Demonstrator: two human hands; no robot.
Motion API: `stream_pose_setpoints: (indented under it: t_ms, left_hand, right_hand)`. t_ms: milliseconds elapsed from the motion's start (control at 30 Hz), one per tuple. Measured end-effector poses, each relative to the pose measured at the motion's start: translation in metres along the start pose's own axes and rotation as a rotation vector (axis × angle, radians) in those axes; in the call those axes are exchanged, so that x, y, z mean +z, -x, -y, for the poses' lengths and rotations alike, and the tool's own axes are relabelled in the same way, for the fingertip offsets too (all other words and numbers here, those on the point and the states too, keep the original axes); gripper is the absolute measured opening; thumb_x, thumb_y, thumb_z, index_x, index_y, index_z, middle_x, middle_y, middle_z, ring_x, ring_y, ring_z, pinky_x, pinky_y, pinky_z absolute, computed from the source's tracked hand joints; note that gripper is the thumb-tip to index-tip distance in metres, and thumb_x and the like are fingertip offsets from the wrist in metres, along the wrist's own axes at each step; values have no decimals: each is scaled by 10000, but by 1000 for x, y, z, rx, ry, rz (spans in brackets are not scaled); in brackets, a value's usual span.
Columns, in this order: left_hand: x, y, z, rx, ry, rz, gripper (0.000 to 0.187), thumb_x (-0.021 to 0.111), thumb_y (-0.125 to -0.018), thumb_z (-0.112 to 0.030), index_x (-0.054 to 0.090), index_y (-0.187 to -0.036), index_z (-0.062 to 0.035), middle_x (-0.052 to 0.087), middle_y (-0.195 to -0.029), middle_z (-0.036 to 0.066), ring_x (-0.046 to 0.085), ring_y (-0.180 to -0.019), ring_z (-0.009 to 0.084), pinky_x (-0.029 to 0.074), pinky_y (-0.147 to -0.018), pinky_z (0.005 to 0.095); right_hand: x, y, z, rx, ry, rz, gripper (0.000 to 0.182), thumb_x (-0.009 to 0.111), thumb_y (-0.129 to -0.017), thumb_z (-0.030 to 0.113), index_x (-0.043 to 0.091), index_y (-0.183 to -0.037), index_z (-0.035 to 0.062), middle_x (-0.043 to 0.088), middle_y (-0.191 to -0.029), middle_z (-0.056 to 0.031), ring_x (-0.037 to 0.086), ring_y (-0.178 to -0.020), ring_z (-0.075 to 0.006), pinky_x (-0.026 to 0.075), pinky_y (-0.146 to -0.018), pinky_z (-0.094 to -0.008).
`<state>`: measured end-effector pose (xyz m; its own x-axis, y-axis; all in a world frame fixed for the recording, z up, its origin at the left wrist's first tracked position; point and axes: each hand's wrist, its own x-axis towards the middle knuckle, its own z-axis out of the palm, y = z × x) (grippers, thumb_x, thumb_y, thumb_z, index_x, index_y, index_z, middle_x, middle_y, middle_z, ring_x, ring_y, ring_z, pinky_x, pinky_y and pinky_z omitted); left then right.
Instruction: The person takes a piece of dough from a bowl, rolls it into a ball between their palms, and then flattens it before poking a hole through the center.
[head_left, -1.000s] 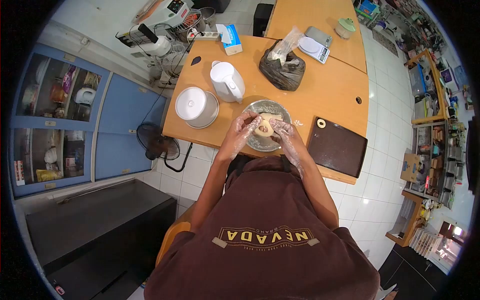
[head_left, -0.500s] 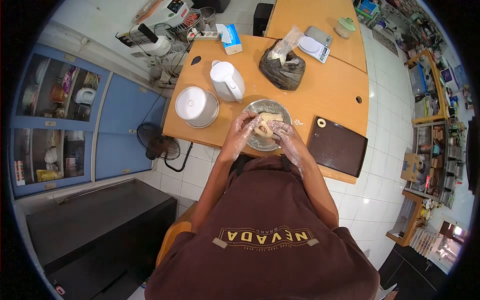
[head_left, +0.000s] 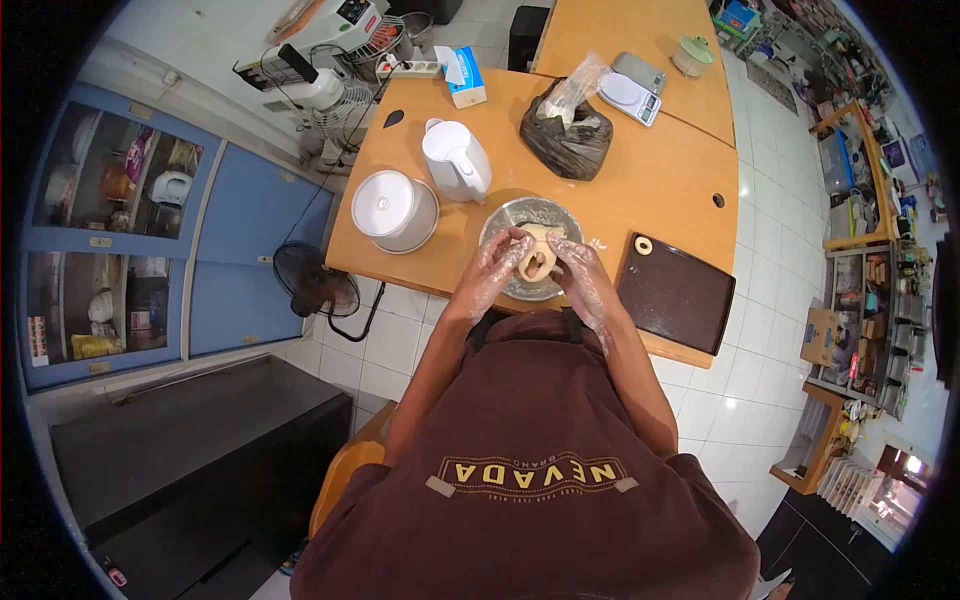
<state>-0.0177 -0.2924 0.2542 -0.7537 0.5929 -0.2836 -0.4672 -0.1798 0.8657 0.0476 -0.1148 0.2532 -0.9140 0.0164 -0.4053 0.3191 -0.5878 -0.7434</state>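
Both of my hands are floury and hold a pale ring of dough above a metal bowl. My left hand pinches the ring's left upper edge. On the other side, my right hand grips it with bent fingers. The ring has an open hole in its middle and hangs tilted toward me. More dough lies in the bowl behind it, partly covered by the fingers. A dark baking tray to the right carries one small dough ring in its far left corner.
Left of the bowl stand a white lidded container and a white jug. A black plastic bag sits behind the bowl, with a kitchen scale beyond. Flour specks dot the wooden table. A fan stands at lower left.
The dough ring has turned upright between my hands, and its hole now shows larger and rounder. My fingers have shifted to its upper edge.
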Motion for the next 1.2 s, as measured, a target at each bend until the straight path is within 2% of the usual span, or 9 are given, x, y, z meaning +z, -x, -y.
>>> stream_pose_setpoints:
  t_ms: [100, 300, 400, 500, 700, 800, 900, 1100, 1200]
  left_hand:
    - [-3, -2, 3, 70, -94, -29, 218, 608, -1063, -152, 565, -1253, -54, 610, -1210, 35, 585, -1196, 137, 497, -1056, 373]
    - [-10, -6, 12, 171, 148, -10, 207, 616, -1061, -167, 587, -1232, -52, 617, -1222, 41, 602, -1171, 136, 507, -1039, 368]
    - [-15, -5, 19, 50, 124, 5, 213, 629, -1055, -180, 598, -1221, -50, 621, -1205, 46, 605, -1164, 142, 513, -1029, 359]
    - [-1, 2, 3, 13, -58, -29, 215, 638, -1052, -190, 601, -1208, -46, 623, -1174, 38, 613, -1150, 144, 520, -1020, 359]
    - [-13, -8, 8, 129, 193, 3, 215, 641, -1049, -190, 594, -1207, -52, 615, -1192, 33, 611, -1147, 141, 520, -1023, 374]
    - [-17, -10, 15, 87, 200, 23, 204, 643, -1046, -175, 596, -1203, -53, 612, -1204, 37, 604, -1162, 145, 510, -1039, 371]
    - [-10, -7, 11, -25, -37, -52, 213, 642, -1045, -161, 588, -1221, -53, 609, -1199, 40, 595, -1186, 152, 493, -1065, 375]
    - [-17, -13, 19, 213, -10, -86, 238, 633, -1046, -154, 571, -1255, -59, 602, -1189, 37, 586, -1203, 152, 475, -1076, 370]
    - [-15, -13, 20, 217, 236, -47, 212, 625, -1047, -147, 584, -1239, -68, 607, -1173, 34, 591, -1190, 143, 478, -1067, 359]
  right_hand:
    - [11, 7, 6, 12, 12, -27, 445, 672, -1032, 333, 589, -1372, 59, 668, -1291, -56, 621, -1152, -149, 497, -981, -356]
    - [2, 3, 0, 65, -47, 7, 371, 683, -1030, 263, 601, -1328, 59, 665, -1252, -49, 648, -1115, -147, 527, -939, -322]
    - [-10, -4, -7, 84, -58, 55, 367, 688, -1027, 254, 594, -1327, 65, 666, -1241, -39, 654, -1093, -142, 533, -903, -323]
    - [-7, -2, -4, 80, -41, 58, 351, 685, -1030, 254, 598, -1319, 74, 667, -1228, -28, 649, -1097, -137, 530, -885, -321]
    - [3, 3, 2, 80, -75, 2, 341, 664, -1042, 260, 609, -1316, 64, 665, -1220, -18, 643, -1078, -125, 520, -880, -298]
    - [-3, -2, -5, 72, -49, -9, 341, 667, -1039, 259, 628, -1302, 46, 672, -1212, -26, 636, -1079, -117, 516, -883, -296]
    - [-10, -8, -8, 21, -4, 31, 336, 672, -1034, 256, 651, -1285, 34, 681, -1212, -36, 625, -1105, -112, 513, -889, -302]
    - [-8, -9, -9, 51, 73, 2, 331, 669, -1033, 238, 657, -1287, 27, 684, -1223, -43, 620, -1128, -118, 514, -909, -306]
    - [-2, -7, -7, 66, -19, -10, 315, 664, -1035, 219, 657, -1282, 25, 682, -1222, -35, 615, -1131, -115, 514, -918, -302]
